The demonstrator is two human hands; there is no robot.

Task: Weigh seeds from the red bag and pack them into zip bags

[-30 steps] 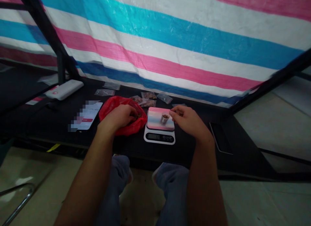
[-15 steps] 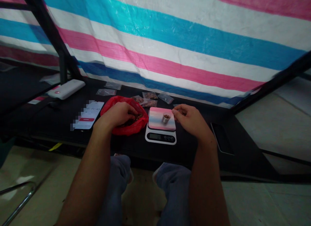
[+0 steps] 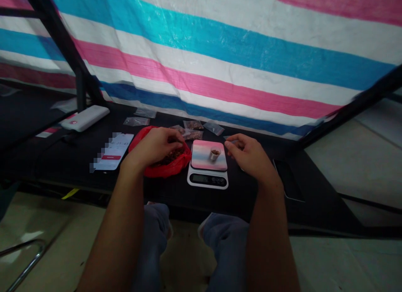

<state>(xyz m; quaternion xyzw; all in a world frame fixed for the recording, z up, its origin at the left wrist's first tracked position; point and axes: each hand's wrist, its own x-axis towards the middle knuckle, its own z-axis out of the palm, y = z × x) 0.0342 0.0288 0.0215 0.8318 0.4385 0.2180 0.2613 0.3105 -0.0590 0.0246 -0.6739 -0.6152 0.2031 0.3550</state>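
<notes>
My left hand point(image 3: 161, 145) is over the red plastic bag point(image 3: 166, 170), thumb and fingertips drawn together; anything between them is too small to make out. Loose brown bits point(image 3: 172, 157) fill the open bag. To its right, a small kitchen scale point(image 3: 207, 179) has a pink, white and blue striped top. On that top stands a small metal cup point(image 3: 215, 155) with brown bits in it. Just right of the scale is my right hand point(image 3: 246, 153), its fingers curled and thumb near the forefinger. Whether it pinches anything does not show.
Small clear bags, some with brown contents point(image 3: 193, 125), lie behind the scale. A lit phone point(image 3: 114, 151) and a white power bank point(image 3: 85, 117) are at left. A dark phone point(image 3: 288, 179) lies at right. Striped sheeting point(image 3: 201, 49) hangs behind the black table.
My left hand has risen out of the brown bits to above the bag. My right hand has shifted slightly right, away from the scale.
</notes>
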